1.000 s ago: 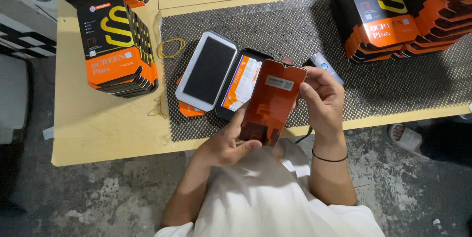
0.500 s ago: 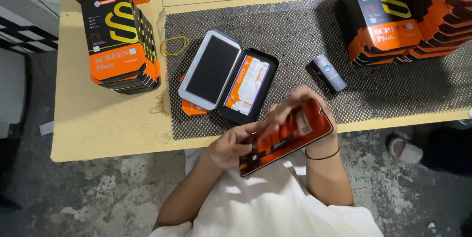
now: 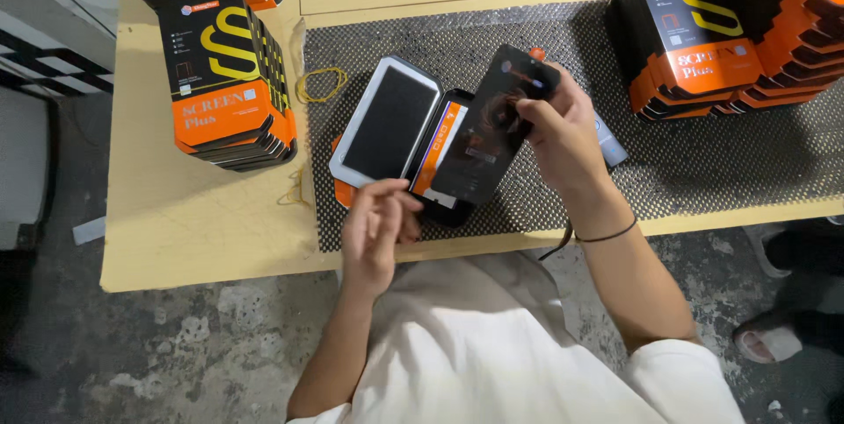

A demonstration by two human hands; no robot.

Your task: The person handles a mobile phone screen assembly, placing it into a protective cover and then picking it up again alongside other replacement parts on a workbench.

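Head view: right hand grip holds a black sleeve; left hand grip loose, holding nothing.

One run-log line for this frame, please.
right hand: holds black sleeve | left hand: empty, by black tray | white-framed panel: on mat

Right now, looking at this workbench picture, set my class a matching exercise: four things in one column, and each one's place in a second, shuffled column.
Things:
1. dark flat panel
2. white-rimmed tray
3. yellow rubber band
4. hair tie

Places:
A. around the right wrist
B. on the black mesh mat, left of the open box
C. held in the right hand
D. on the mat's far-left edge

Pairs: 1-C, 2-B, 3-D, 4-A
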